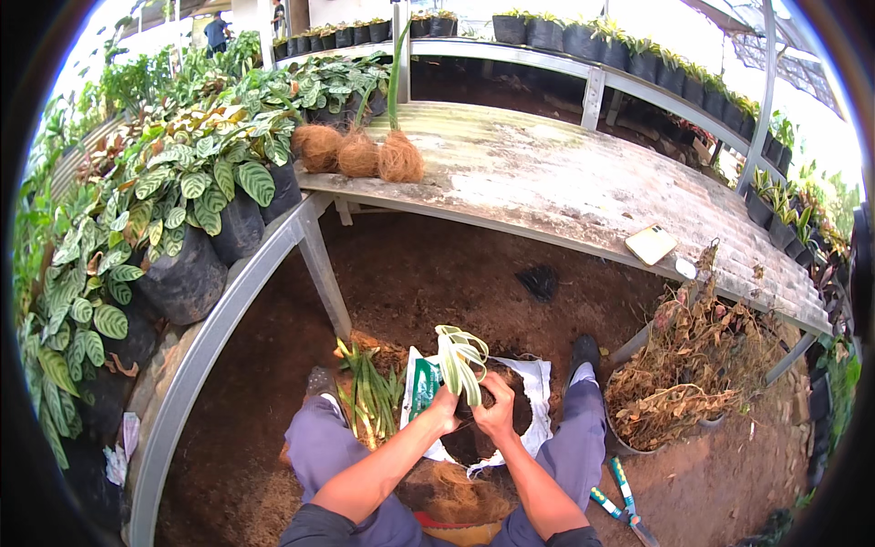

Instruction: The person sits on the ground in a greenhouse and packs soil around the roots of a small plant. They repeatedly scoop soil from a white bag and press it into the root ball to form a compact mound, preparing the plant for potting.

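Observation:
A small plant with white-and-green striped leaves (459, 359) is held upright between my two hands, above an opened white sack (541, 390). My left hand (446, 408) grips its base from the left. On the other side, my right hand (497, 408) curls its fingers around the dark soil at the roots; the fingers partly hide it. Dark soil (472, 444) fills the sack below. Loose brown coconut fibre (465, 489) lies between my legs, nearer to me. Left of the sack rests a bunch of long green leaf cuttings (369, 390).
Three fibre-wrapped balls, including one with a tall leaf (401, 157), stand on a corrugated bench (499, 147). A phone (651, 245) lies at its edge. To the right are a tub of dried plants (683, 376) and hedge shears (623, 502). Potted plants (184, 273) line the left.

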Demonstrator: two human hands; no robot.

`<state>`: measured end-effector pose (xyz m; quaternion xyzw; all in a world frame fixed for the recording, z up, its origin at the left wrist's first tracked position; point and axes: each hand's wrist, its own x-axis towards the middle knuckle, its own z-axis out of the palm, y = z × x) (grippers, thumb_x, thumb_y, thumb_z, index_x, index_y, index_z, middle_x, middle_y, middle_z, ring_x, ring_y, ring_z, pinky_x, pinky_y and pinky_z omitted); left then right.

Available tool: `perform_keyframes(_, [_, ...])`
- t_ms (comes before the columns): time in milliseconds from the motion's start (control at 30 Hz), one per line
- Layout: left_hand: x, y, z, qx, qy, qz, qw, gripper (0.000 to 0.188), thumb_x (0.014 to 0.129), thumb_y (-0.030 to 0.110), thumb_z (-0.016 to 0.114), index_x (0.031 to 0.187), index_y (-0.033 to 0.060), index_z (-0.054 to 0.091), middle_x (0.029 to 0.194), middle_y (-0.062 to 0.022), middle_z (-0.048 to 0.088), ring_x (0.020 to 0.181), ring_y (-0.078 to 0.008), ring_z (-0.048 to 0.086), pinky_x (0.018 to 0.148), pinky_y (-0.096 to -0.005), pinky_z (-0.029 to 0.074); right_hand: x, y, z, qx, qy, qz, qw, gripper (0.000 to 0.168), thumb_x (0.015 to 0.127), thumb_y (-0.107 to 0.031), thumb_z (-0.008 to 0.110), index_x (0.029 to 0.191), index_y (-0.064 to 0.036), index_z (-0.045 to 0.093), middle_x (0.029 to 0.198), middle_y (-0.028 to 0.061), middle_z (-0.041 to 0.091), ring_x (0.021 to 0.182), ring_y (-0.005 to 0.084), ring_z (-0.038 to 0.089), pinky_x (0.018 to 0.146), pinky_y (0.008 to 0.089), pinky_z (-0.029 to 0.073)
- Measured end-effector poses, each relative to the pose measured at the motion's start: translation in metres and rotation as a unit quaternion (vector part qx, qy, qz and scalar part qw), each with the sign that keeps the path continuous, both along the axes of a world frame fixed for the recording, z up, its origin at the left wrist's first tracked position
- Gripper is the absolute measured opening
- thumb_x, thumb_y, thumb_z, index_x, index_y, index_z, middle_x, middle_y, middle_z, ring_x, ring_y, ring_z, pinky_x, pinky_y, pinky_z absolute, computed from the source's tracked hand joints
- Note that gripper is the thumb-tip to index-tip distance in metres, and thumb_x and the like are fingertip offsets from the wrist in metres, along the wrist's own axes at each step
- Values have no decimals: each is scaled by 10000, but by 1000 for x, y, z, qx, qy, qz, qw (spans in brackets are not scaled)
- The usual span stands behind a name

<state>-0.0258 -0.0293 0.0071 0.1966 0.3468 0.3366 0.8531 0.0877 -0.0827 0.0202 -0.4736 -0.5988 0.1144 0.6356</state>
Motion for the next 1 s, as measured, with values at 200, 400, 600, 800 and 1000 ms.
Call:
perform_keyframes(200, [7, 3, -14, 29, -25, 0, 999, 156, 915, 245, 659, 968, 102, 627, 928, -57, 660, 804, -195, 668, 685, -359, 581, 3, 1, -3, -23, -2, 3, 1000, 192, 734, -51, 705, 909, 24, 677, 908, 158, 666, 839, 318, 678, 762, 367, 534])
perform_keyframes(400, [9, 10, -15, 1, -2, 77, 997, 267, 971, 352, 571, 1042, 106, 649, 992, -59, 676, 873, -199, 668, 770, -386, 567, 6, 12, -13, -42, 10, 19, 999, 285, 806, -100, 668, 1063, 22, 655, 1100, 195, 661, 1048, 351, 641, 945, 397, 478])
perform_keyframes(600, [2, 16, 16, -67, 82, 149, 983, 526, 1019, 509, 388, 1245, 75, 581, 1243, -136, 629, 1130, -316, 622, 1001, -586, 455, 39, 37, -49, -161, 185, -30, 969, 422, 1032, -249, 386, 1087, 72, 654, 1038, 168, 701, 1005, 249, 649, 948, 342, 452])
perform_keyframes(800, [-13, 20, 24, -62, 97, 195, 974, 551, 1006, 516, 391, 1262, 60, 563, 1280, -162, 602, 1165, -335, 599, 1008, -580, 452, 46, 46, -143, -313, 138, -170, 924, 298, 913, -258, 606, 1073, -25, 699, 980, 218, 706, 1003, 356, 669, 925, 389, 481])
perform_keyframes(1000, [-21, 20, 31, -74, 90, 212, 970, 537, 1013, 511, 392, 1255, 65, 566, 1282, -163, 602, 1174, -332, 595, 1012, -575, 455, 39, 5, -223, -569, -65, -101, 813, 799, 790, -497, 728, 1451, -145, 451, 1539, 240, 315, 1395, 419, 348, 1137, 465, 337])
